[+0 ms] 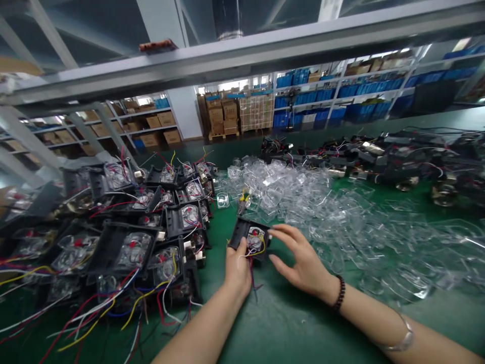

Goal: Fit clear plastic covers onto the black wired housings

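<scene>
My left hand [239, 265] grips a black plastic housing [239, 230] by its lower left side, thumb over the front. Inside the housing sits a clear plastic part with white, yellow, red and blue wires around it; some wires hang below. Beside its right edge is my right hand [299, 260], fingers and thumb apart, the fingertips close to the housing; whether they touch it I cannot tell. Just beyond the housing lie pliers with yellow and dark handles [243, 201]. A single clear plastic piece [223, 200] rests to their left.
Stacked black housings with loose wires [136, 247] cover the left of the green table [280, 328]. A wide heap of clear plastic pieces [295, 189] spreads across the middle and right. Dark wired assemblies [397, 156] lie at the back right. A metal beam [235, 58] crosses above.
</scene>
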A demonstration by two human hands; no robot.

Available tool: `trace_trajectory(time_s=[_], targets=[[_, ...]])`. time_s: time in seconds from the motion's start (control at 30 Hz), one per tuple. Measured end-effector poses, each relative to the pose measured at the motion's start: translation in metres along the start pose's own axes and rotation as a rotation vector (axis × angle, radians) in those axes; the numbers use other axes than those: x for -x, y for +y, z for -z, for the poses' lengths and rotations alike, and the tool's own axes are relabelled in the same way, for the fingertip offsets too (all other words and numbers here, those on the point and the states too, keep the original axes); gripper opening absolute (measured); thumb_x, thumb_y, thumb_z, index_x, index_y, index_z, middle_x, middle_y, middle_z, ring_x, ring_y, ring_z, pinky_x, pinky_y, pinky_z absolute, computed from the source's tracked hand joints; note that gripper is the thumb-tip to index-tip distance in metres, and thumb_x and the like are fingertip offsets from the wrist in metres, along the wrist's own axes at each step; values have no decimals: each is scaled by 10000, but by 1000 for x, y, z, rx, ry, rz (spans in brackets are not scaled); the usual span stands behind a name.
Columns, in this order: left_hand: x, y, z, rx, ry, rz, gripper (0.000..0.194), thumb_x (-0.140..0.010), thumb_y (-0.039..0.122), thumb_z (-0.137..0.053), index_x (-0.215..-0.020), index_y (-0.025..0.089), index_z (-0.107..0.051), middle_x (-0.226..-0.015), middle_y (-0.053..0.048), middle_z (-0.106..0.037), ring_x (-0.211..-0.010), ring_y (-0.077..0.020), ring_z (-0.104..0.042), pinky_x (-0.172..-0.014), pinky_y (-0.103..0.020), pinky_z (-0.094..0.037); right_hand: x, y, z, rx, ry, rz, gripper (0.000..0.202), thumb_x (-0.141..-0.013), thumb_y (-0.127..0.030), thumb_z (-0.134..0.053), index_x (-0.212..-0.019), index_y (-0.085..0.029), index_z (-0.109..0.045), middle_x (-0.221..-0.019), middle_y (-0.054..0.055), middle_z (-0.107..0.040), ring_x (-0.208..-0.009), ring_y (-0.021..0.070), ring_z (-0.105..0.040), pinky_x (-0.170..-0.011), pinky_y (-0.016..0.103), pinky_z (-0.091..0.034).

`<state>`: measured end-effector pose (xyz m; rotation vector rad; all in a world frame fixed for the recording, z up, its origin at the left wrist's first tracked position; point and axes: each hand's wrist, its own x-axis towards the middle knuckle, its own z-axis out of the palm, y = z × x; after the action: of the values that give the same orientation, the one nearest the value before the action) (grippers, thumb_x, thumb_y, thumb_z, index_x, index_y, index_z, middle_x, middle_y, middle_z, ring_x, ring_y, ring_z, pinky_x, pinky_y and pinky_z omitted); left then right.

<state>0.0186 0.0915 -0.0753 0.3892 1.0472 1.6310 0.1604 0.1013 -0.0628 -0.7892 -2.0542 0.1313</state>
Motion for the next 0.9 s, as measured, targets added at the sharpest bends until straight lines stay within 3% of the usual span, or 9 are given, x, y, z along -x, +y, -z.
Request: trace_trajectory(time_s=[0.1,0.2,0.3,0.37,0.43,0.6,0.7,0.8,0.9], targets=[[2,-5,1,-181,-91,-99,382,-714,312,-644,-1023,130,-511,-1045,-123,-630,-977,-226,-597,-905,-366,-424,2,6,-1,-113,-31,-182,540,-802,-208,-532,-1310,-271,-359,-1294,150,-404,-891,233,-605,-727,443,-568],[2,1,5,-490,66,-205,387,-761,268,-584,-1107,128,-479,-1171,-152,-545,-1111,-258,-514,-982,-411,-358,3,15,-5,-190,-32,-230,479,-819,-132,-466,-1265,-299,-417,-1312,128,-401,-764,181,-623,-721,436,-573],[2,12,8,-771,176,-467,446,-746,145,-542,-1180,145,-437,-1276,-147,-423,-1238,-262,-379,-1061,-426,-255,5,25,-8,-196,-88,-247,349,-789,-154,-523,-1122,-256,-544,-1193,113,-503,-782,193,-629,-718,422,-576],[5,18,10,-881,89,-663,428,-746,96,-494,-1165,173,-457,-1267,-118,-414,-1255,-245,-349,-1088,-416,-219,5,28,-9,-219,-141,-269,244,-795,-184,-527,-1026,-232,-588,-1128,104,-543,-791,191,-635,-705,396,-582],[7,21,10,-909,-2,-746,406,-752,79,-457,-1144,184,-472,-1233,-106,-429,-1231,-236,-379,-1086,-417,-240,4,26,-9,-249,-154,-300,202,-826,-201,-489,-999,-226,-590,-1079,96,-569,-794,187,-637,-703,381,-582],[7,27,11,-759,-67,-591,468,-675,11,-433,-1120,159,-447,-1187,-105,-467,-1181,-222,-458,-1058,-409,-317,3,9,-5,-314,-143,-329,445,-787,-233,-561,-1216,-243,-444,-1119,107,-543,-791,191,-626,-687,378,-581],[7,31,9,-602,-105,-525,468,-627,-22,-403,-1052,165,-463,-1080,-74,-546,-1127,-192,-515,-1054,-402,-330,5,3,-7,-308,-182,-271,590,-738,-217,-617,-1279,-268,-388,-1239,113,-470,-974,234,-577,-744,395,-565],[7,30,7,-534,-140,-482,425,-630,-14,-402,-1008,163,-483,-982,-61,-590,-1045,-181,-568,-1028,-417,-363,6,8,-9,-301,-187,-285,534,-764,-185,-578,-1264,-271,-414,-1244,106,-474,-1021,233,-557,-769,393,-554],[10,31,5,-640,-129,-554,361,-654,15,-454,-974,163,-534,-1046,-71,-567,-1074,-200,-541,-1030,-424,-354,6,15,-9,-303,-189,-321,485,-783,-150,-537,-1244,-264,-439,-1180,94,-531,-862,194,-611,-718,367,-564]])
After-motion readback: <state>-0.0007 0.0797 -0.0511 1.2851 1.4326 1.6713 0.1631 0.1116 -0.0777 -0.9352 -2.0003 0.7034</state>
